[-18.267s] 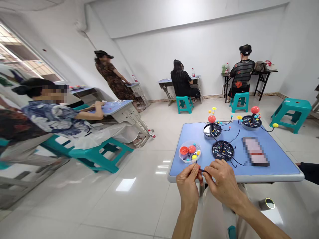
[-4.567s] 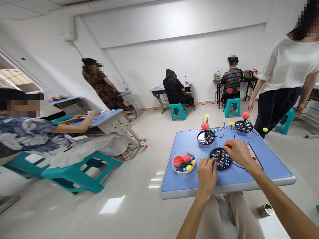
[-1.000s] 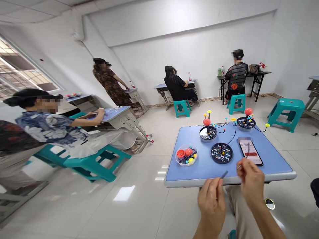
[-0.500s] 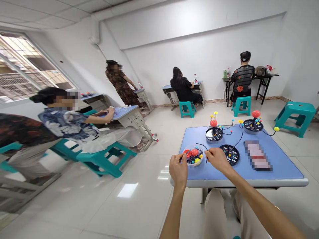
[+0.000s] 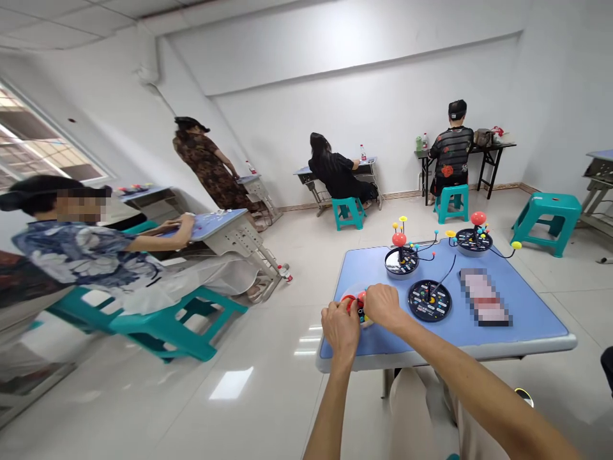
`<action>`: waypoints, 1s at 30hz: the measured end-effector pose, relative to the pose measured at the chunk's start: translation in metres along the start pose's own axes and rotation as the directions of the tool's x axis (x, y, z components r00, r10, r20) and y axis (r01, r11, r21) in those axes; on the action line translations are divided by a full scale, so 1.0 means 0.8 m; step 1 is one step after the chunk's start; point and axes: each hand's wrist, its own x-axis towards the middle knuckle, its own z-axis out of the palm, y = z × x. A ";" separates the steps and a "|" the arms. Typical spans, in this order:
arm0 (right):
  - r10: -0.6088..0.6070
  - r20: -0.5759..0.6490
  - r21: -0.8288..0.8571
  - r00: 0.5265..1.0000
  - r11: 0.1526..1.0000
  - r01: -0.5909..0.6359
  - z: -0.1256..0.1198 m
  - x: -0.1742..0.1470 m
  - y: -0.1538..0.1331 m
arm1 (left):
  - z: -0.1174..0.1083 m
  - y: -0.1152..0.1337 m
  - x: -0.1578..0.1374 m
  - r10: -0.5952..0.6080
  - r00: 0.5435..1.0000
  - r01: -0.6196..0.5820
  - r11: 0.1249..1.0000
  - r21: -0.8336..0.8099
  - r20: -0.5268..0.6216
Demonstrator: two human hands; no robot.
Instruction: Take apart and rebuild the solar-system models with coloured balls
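Observation:
My left hand [image 5: 341, 329] and my right hand [image 5: 382, 305] are close together over a clear plastic bowl [image 5: 366, 324] at the table's left front. Both are closed in a pinch. A small black piece was between my left fingers a moment before, and a thin black curved rod in my right; the fingers now mostly hide both. Red, yellow and blue parts show in the bowl, among them a red ring-like piece [image 5: 348, 301]. Right of my hands lies a round black base [image 5: 430, 310] printed with labels, a thin curved arm rising from it.
Two planet models, one nearer [image 5: 401, 260] and one farther [image 5: 474, 240], stand at the back of the blue table [image 5: 527, 335]. A blurred-out phone-like slab [image 5: 484, 297] lies on the right. A green stool [image 5: 546, 220] is beyond; other people sit or stand at desks.
My hands have come together, the right moving left over the bowl. The rod that showed below and above my right hand is now hidden. The view has turned slightly right.

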 end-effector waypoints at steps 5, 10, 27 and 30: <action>-0.049 -0.048 -0.014 0.998 0.999 0.048 -0.019 -0.030 0.012 | -0.009 0.001 0.000 -0.017 0.999 0.016 0.999 -0.030 -0.034; -0.053 -0.131 0.036 0.990 0.998 0.058 -0.021 -0.084 0.063 | -0.018 0.021 -0.027 0.011 0.986 -0.034 0.990 -0.139 -0.166; -0.056 -0.147 -0.205 0.987 0.978 0.025 -0.037 -0.050 0.215 | 0.065 0.172 -0.067 0.268 0.951 -0.201 0.916 -0.346 0.157; -0.119 -0.100 -0.232 0.988 0.968 0.093 -0.033 -0.038 0.215 | 0.071 0.176 -0.064 0.283 0.946 -0.223 0.922 -0.316 0.157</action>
